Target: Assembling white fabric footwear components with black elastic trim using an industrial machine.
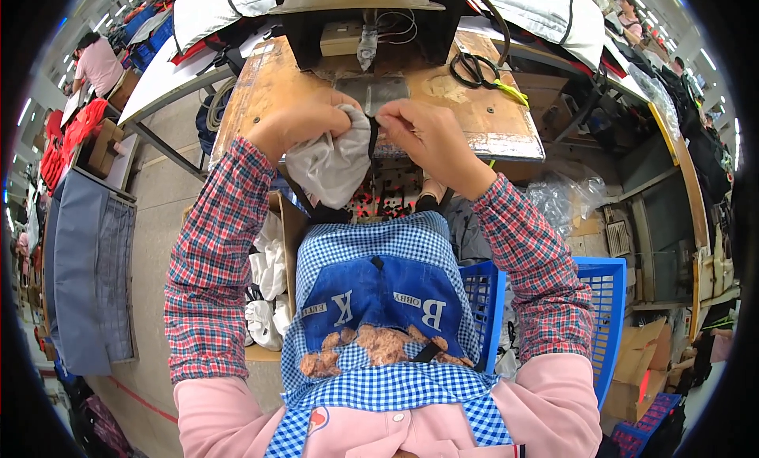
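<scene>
Bunched in my left hand [302, 124] is a pale grey-white cloth piece [330, 172], which hangs over the front edge of the worn wooden table [261, 79]. The fingers are closed round its upper part. My right hand [431, 134] pinches at a narrow black strip [373, 134] along the right side of the cloth. Both hands meet close to a metal plate [389, 88] set in the tabletop. Above it stands a dark boxy machine [364, 31] with thin white wires. The cloth's far edge is partly hidden by my left fingers.
Black-handled scissors [473, 69] with a yellow-green tie lie at the table's back right. A cardboard box [289, 245] of white cloth pieces stands left of my lap, a blue plastic basket [605, 316] to the right. Tables with white material flank the machine; other people work farther off.
</scene>
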Demonstrator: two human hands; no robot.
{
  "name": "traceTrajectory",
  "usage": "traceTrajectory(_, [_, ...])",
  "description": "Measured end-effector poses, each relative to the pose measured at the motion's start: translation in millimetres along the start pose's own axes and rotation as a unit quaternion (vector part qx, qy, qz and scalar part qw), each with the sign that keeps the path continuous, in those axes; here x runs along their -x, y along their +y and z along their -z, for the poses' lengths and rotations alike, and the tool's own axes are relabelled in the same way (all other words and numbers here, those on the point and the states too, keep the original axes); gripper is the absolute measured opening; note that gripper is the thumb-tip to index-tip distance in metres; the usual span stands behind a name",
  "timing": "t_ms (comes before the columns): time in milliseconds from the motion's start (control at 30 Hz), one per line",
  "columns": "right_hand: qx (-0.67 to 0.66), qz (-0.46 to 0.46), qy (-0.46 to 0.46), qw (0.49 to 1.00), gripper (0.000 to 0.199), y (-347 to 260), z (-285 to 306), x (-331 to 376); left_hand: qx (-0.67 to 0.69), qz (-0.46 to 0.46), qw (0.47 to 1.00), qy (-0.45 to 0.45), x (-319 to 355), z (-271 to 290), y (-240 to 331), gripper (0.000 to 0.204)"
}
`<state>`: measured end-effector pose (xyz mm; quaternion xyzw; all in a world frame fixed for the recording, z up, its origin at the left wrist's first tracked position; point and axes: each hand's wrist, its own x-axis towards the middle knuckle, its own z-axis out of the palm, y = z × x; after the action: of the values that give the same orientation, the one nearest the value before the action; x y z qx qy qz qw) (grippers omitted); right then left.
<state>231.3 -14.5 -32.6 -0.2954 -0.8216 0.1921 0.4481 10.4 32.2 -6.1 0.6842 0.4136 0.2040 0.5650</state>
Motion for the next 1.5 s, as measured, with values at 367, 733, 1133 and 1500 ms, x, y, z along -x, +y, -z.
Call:
traceTrajectory(367, [-0.012,-0.074,0.092,0.993,0.015,26.0,-13.8,-31.9,-0.16,0.002,0.983,0.096,-44.1,39.2,-3.0,0.021])
traceTrajectory(733, [0.001,-0.092,0.072,0.993,0.024,28.6,-11.1,-42.8,-0.059,0.0,0.994,0.096,-45.1,46.5,1.3,0.016])
traceTrajectory(1133, [-0.052,-0.123,0.078,0.988,0.024,26.8,-11.7,-43.1,-0.019,-0.02,0.997,0.079,-46.3,49.2,-7.7,0.029])
traceTrajectory(1500, [-0.168,-0.194,0.076,0.964,0.024,26.4,-8.8,-43.4,-0.013,-0.039,0.995,0.09,-30.4,39.3,2.1,0.038])
